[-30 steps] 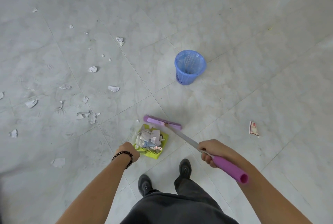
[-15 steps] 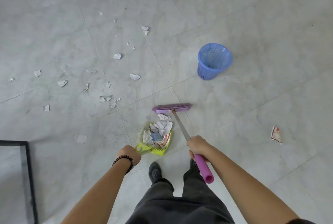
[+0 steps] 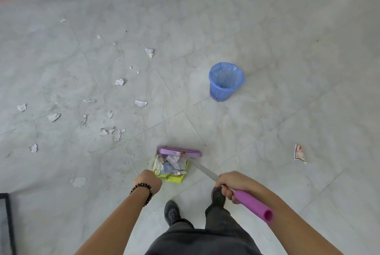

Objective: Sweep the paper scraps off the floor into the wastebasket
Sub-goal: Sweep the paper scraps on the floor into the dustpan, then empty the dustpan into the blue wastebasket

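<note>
Since half a sec ago the broom [image 3: 253, 204] shaft has swung: its brush head [image 3: 178, 151] now sits against the dustpan [image 3: 174, 178] mouth, long axis running 10 to 4 o'clock. R hand [image 3: 232, 185] is wrapped tight round the purple grip. L hand [image 3: 149, 180] is curled on the dustpan handle (fingers mostly hidden). Paper scraps [image 3: 172, 164] are heaped in the pan, with more loose at 9–11 o'clock. Wastebasket [image 3: 225, 81] stands upright at 1 o'clock, well apart.

Bare floor [image 3: 205, 125] between dustpan [image 3: 174, 179] and wastebasket [image 3: 223, 92]; paper scraps [image 3: 140, 103] strewn left, one printed scrap [image 3: 299, 153] well off right.
</note>
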Available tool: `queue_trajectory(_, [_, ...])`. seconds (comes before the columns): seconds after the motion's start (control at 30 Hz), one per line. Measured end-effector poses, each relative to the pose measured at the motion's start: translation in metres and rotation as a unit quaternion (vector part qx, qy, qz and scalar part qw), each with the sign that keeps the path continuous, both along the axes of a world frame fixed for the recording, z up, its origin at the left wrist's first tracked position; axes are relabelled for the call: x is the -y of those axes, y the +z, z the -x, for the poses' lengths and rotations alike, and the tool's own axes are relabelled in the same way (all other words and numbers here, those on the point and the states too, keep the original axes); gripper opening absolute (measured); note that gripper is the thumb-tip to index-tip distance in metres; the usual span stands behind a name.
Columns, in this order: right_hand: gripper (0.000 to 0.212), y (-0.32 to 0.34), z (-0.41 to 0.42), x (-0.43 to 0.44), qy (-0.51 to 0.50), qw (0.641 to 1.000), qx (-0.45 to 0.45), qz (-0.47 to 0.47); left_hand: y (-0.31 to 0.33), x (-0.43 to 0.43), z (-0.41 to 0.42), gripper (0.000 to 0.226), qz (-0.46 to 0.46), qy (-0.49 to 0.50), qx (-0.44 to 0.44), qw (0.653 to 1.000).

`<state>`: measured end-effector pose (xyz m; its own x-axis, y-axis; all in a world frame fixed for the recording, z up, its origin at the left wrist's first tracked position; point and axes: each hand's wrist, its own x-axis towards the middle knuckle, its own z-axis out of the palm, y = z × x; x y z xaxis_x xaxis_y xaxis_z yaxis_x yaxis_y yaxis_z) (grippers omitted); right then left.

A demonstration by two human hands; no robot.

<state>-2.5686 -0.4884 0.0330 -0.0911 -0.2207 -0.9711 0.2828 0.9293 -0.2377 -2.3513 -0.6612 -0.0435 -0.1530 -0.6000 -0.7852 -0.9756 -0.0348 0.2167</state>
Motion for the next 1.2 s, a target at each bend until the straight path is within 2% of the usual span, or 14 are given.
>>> queue_trajectory(0.2, [0.005, 0.036, 0.01, -0.008, -0.159, 0.986, 0.012, 0.04, 0.025, 0.019, 0.022, 0.013, 0.069, -0.062, -0.053, 0.994])
queue_trajectory(0.33, [0.002, 0.063, 0.018, -0.022, -0.234, 0.968, -0.002, 0.088, 0.048, 0.025, 0.051, 0.022, 0.111, -0.083, -0.099, 0.985])
queue_trajectory(0.53, [0.015, 0.098, 0.045, -0.034, -0.29, 0.939, -0.046, 0.177, 0.081, 0.034, 0.112, 0.034, 0.145, -0.093, -0.186, 0.967])
queue_trajectory(0.63, [0.02, 0.106, 0.075, -0.033, -0.291, 0.931, -0.076, 0.206, 0.099, 0.048, 0.158, 0.027, 0.166, -0.11, -0.205, 0.958])
queue_trajectory(0.7, [0.023, 0.107, 0.101, -0.032, -0.297, 0.927, -0.088, 0.213, 0.109, 0.057, 0.194, 0.017, 0.183, -0.133, -0.206, 0.952])
queue_trajectory(0.8, [0.036, 0.103, 0.148, -0.032, -0.324, 0.916, -0.091, 0.221, 0.121, 0.07, 0.253, 0.015, 0.199, -0.166, -0.196, 0.946])
queue_trajectory(0.9, [0.019, 0.102, 0.2, -0.032, -0.342, 0.906, -0.073, 0.238, 0.127, 0.075, 0.311, 0.016, 0.209, -0.182, -0.176, 0.945])
queue_trajectory(1.1, [0.019, 0.102, 0.29, -0.024, -0.38, 0.894, -0.046, 0.231, 0.142, 0.078, 0.403, 0.023, 0.219, -0.194, -0.153, 0.944])
queue_trajectory(1.2, [0.023, 0.107, 0.325, -0.016, -0.376, 0.898, -0.043, 0.226, 0.147, 0.082, 0.436, 0.013, 0.218, -0.194, -0.141, 0.946])
